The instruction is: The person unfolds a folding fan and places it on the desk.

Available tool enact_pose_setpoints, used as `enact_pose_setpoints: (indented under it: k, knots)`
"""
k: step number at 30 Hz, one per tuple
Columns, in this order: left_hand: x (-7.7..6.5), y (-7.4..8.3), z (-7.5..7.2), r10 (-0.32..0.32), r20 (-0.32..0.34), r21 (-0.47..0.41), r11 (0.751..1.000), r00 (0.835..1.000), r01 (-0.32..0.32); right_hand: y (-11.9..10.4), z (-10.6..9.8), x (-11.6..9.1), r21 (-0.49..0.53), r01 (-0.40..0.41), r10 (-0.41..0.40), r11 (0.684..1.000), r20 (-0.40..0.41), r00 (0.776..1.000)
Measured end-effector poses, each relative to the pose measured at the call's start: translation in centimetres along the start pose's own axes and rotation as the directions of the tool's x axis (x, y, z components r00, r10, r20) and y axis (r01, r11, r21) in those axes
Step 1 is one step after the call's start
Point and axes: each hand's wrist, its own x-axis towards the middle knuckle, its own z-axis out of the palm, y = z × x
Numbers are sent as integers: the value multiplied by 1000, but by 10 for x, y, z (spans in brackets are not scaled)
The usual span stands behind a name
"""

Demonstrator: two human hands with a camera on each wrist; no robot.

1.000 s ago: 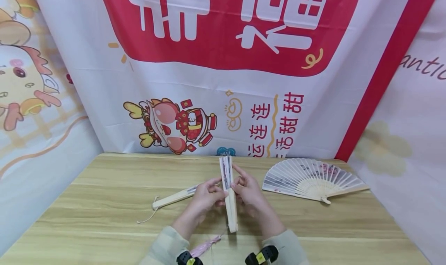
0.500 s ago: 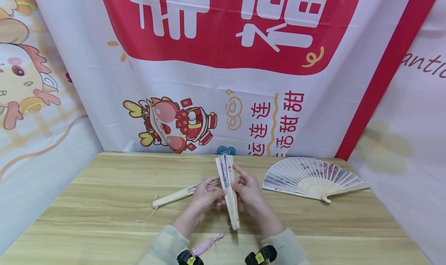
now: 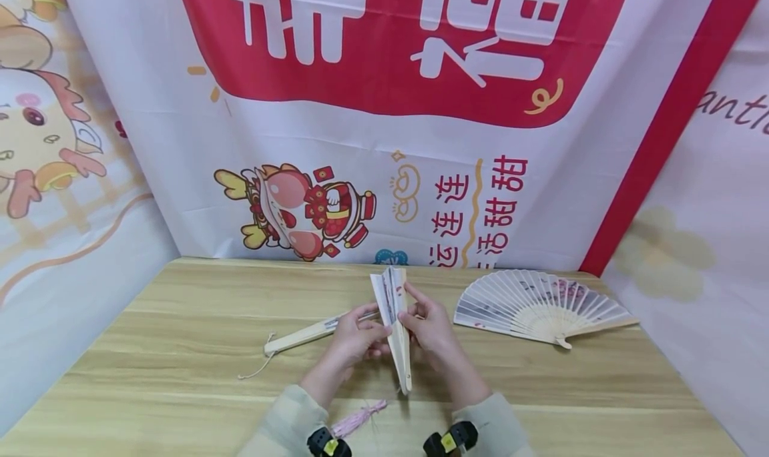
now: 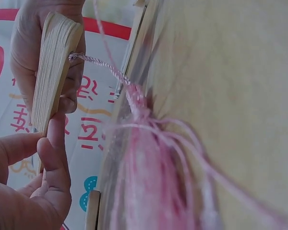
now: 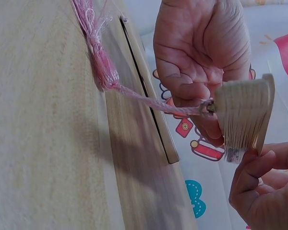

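Note:
Both hands hold one folding fan (image 3: 398,333) over the middle of the table, its ribs mostly gathered and its top spread a little into a narrow V. My left hand (image 3: 359,337) pinches the left guard stick between thumb and fingers. On the other side my right hand (image 3: 429,327) pinches the right edge, its index finger laid up along the printed leaf. A pink tassel (image 4: 151,177) hangs by a twisted cord from the fan's pivot end, clear in both wrist views; in the head view its strands lie low, between the forearms.
A closed folding fan (image 3: 303,337) with a thin white cord lies left of the hands, its far end partly hidden behind the left hand. Spread wide, another fan (image 3: 543,310) rests at the right. A printed cloth backdrop (image 3: 384,110) rises behind the wooden table (image 3: 150,350).
The held fan has opened slightly, its left guard stick swinging left at the top while the right side stays near the right hand. Both hands keep their grip.

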Motion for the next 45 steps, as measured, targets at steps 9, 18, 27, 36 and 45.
enact_pose_setpoints:
  k: [9,18,27,36,45]
  knots:
    - [2,-1,-2,-12,-4,4,1000,1000,12,-1,-2,0,-2,-13,13,1000,-18,1000]
    - [5,-1,-5,-6,-31,0,1000,1000,6,-1,-4,3,-5,-15,15,1000,-55,998]
    - [5,-2,-4,-4,-62,-52,999,998,1,0,-4,4,-1,-20,19,1000,-114,993]
    - [5,-1,-6,18,-83,-60,998,996,-23,2,-5,5,15,-11,13,1000,-160,987]
    - [4,0,-9,66,-125,-98,992,990,-79,3,-8,7,62,12,2,998,-218,976]
